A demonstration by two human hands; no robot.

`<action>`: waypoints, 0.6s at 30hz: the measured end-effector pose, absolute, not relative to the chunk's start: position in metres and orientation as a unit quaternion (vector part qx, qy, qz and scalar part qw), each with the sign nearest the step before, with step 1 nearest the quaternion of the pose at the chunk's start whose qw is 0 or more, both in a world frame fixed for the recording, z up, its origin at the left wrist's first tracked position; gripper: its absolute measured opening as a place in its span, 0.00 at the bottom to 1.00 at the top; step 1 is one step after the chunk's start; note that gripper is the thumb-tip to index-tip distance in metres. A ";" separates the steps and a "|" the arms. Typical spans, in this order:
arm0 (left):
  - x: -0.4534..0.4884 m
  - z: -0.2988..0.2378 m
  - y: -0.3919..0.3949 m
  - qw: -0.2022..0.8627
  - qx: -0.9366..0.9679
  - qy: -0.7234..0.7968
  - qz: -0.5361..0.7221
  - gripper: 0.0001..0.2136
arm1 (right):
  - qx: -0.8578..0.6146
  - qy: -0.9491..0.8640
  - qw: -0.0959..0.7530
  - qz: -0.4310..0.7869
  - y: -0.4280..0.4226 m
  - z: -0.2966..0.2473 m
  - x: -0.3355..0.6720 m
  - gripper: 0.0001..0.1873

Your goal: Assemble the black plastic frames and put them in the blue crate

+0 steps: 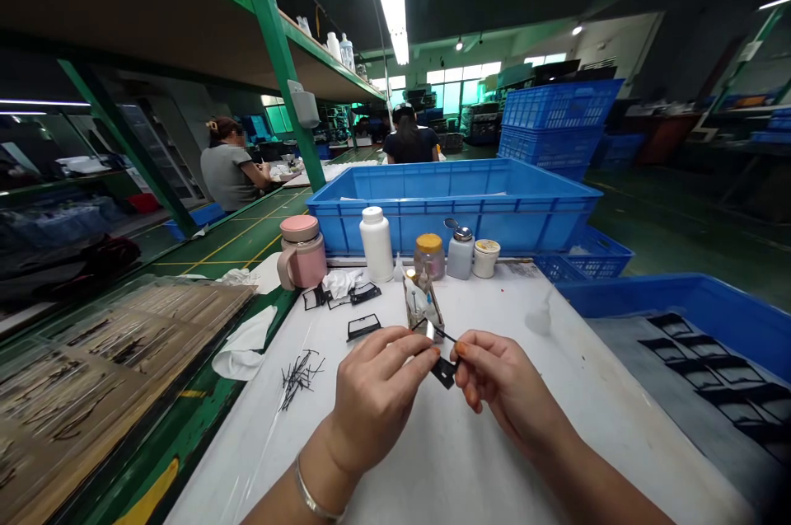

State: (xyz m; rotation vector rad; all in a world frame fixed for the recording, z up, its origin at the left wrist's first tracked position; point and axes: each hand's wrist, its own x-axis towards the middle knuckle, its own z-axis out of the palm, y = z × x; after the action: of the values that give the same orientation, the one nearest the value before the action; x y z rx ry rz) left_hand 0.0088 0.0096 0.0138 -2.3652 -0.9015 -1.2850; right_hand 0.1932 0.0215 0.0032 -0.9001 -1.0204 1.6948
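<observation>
My left hand [380, 393] is closed on a small black plastic frame [443, 373], its fingers covering the left part. At the frame's right end, my right hand [503, 381] pinches with thumb and forefinger near a thin black bar. Whether that bar belongs to the frame or is a separate strip, I cannot tell. Orange marks colour some fingertips. Another black frame [363, 327] lies on the white tabletop beyond my left hand, and a pile of thin black strips [298, 379] is to its left. Just beyond both hands stands a small open box [423, 302] with slim tools or bottles in it.
Along the table's back are a pink mug [302, 253], white bottle [376, 245], yellow-lidded jar [429, 255], pump bottle [461, 253] and small tub [486, 259]. Behind them sits a large blue crate [451, 220]. A blue tray [618, 294] with black frames is at right. Two people sit farther off.
</observation>
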 end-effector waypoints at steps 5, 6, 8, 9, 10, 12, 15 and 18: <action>0.009 0.011 0.015 -0.021 -0.777 -0.347 -0.525 0.11 | -0.367 -0.431 0.470 0.678 0.023 0.003 0.192 0.19; 0.009 0.010 0.016 -0.102 -0.744 -0.369 -0.548 0.09 | -0.373 -0.436 0.471 0.670 0.024 0.002 0.194 0.20; 0.009 0.010 0.019 -0.298 -0.649 -0.409 -0.567 0.05 | -0.394 -0.458 0.478 0.637 0.028 0.002 0.199 0.20; 0.009 0.011 0.020 -0.395 -0.592 -0.422 -0.562 0.05 | -0.407 -0.473 0.490 0.608 0.030 0.002 0.204 0.19; 0.009 0.011 0.020 -0.476 -0.535 -0.428 -0.551 0.06 | -0.421 -0.487 0.511 0.569 0.033 0.003 0.210 0.18; 0.008 0.011 0.022 -0.582 -0.442 -0.425 -0.534 0.10 | -0.451 -0.494 0.582 0.464 0.041 0.004 0.225 0.16; 0.006 0.009 0.023 -0.648 -0.364 -0.403 -0.533 0.13 | -0.499 -0.455 0.683 0.278 0.056 0.005 0.247 0.13; 0.005 0.006 0.025 -0.685 -0.332 -0.379 -0.527 0.13 | -0.551 -0.460 0.680 0.151 0.070 0.001 0.259 0.19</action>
State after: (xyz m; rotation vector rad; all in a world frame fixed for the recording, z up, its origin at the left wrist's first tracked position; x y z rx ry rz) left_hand 0.0049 0.0248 0.0061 -2.1163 -2.4200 -3.3599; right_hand 0.2587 0.0702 0.0009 -1.2371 -1.0326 0.3395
